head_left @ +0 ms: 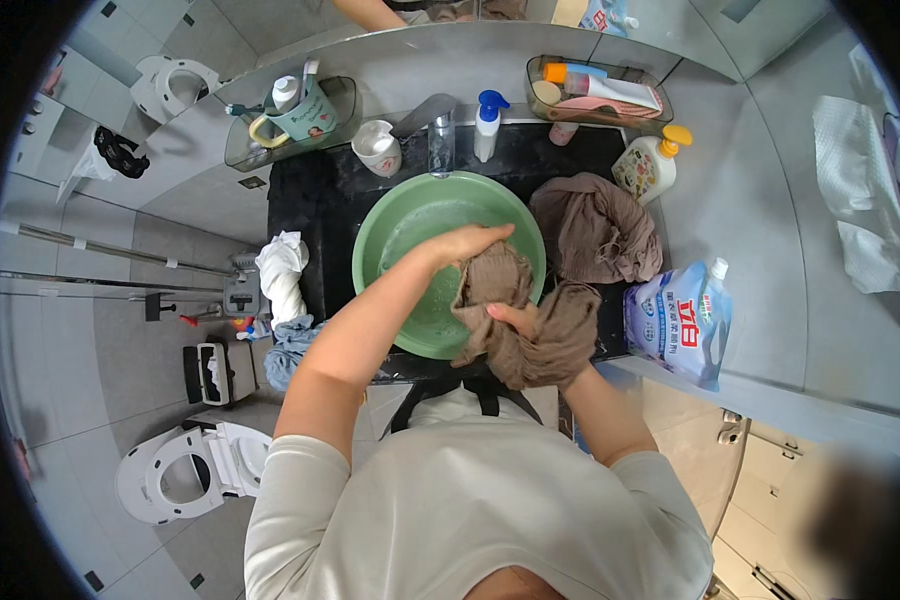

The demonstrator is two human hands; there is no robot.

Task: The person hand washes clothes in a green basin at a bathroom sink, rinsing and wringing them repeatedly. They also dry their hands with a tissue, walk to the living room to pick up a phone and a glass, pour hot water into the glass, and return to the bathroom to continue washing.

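A wrinkled brown cloth (500, 280) is bunched up between my hands over the right half of a green basin (370, 215). My left hand (470, 243) grips its top end from above, inside the basin's rim. Lower and to the right, my right hand (518, 318) is wrapped in the folds with the thumb showing; its other fingers are hidden. Part of the cloth drapes over my right wrist, past the basin's edge. Water with some suds lies in the basin, under the metal faucet (440, 145). Another brown cloth (600, 230) lies heaped to the basin's right.
Around the black counter (305, 200) stand a white cup (377, 150), a blue-topped pump bottle (487, 128), a yellow-topped pump bottle (648, 168) and a blue-and-white refill pouch (680, 322). Organizer trays sit behind. White cloth (284, 275) and blue cloth (290, 352) hang at the left edge.
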